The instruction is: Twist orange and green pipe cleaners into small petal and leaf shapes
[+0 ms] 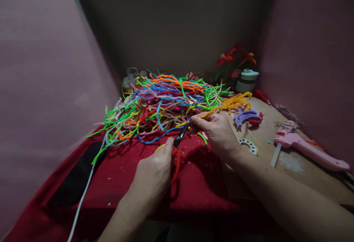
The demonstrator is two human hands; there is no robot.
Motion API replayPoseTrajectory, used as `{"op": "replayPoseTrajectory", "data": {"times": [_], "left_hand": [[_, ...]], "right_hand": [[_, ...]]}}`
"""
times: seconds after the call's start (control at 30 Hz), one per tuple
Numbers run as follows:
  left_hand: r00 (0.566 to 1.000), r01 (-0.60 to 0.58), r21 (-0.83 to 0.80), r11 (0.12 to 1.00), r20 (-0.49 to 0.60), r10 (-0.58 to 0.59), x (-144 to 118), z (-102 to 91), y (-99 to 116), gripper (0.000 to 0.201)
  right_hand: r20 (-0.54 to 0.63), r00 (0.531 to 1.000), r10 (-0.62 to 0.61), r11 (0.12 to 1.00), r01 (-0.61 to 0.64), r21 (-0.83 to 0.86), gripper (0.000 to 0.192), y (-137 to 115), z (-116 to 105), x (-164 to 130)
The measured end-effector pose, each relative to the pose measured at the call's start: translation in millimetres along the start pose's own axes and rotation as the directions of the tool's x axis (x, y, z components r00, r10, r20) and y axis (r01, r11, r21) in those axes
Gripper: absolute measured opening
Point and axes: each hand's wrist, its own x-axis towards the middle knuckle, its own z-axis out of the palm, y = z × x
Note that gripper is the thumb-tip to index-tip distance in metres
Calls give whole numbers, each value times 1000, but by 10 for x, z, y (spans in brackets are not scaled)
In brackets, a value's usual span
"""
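Observation:
My left hand (155,174) grips red-handled cutters (178,147) whose dark jaws point up toward the end of a yellow pipe cleaner (221,107). My right hand (218,131) pinches that yellow pipe cleaner near the jaws; its far end runs right into a yellow bunch. Just behind both hands lies a big tangled heap of coloured pipe cleaners (163,104) on a red cloth (199,183).
A pink glue gun (306,148) lies on the wooden table at right, next to a small white ring (249,145). Purple pieces (246,116), a round lidded jar (247,80) and pipe-cleaner flowers (233,59) stand behind. A white cable (85,186) runs down the left. Pink walls close both sides.

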Motion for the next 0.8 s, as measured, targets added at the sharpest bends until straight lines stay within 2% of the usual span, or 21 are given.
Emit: {"op": "replayPoseTrajectory", "data": {"times": [0.17, 0.3, 0.6, 0.73, 0.8], "left_hand": [[1000, -8, -117, 993, 6, 8, 5, 31, 21, 50], [1000, 15, -95, 995, 17, -13, 20, 22, 39, 51], [1000, 18, -78, 997, 2, -18, 62, -32, 52, 54], [998, 24, -101, 995, -55, -29, 47, -37, -77, 50], [999, -2, -110, 994, -39, -3, 44, -58, -166, 48]], "right_hand": [[-27, 999, -25, 1000, 25, -11, 20, 10, 5, 2], [-26, 999, -42, 999, 41, -15, 19, 8, 1, 7], [-7, 1000, 18, 1000, -18, 25, 17, -30, 21, -19], [-79, 997, 4, 999, -1, 43, 18, -14, 0, 13], [-145, 989, -21, 997, 32, 77, 17, -18, -18, 37]]}}
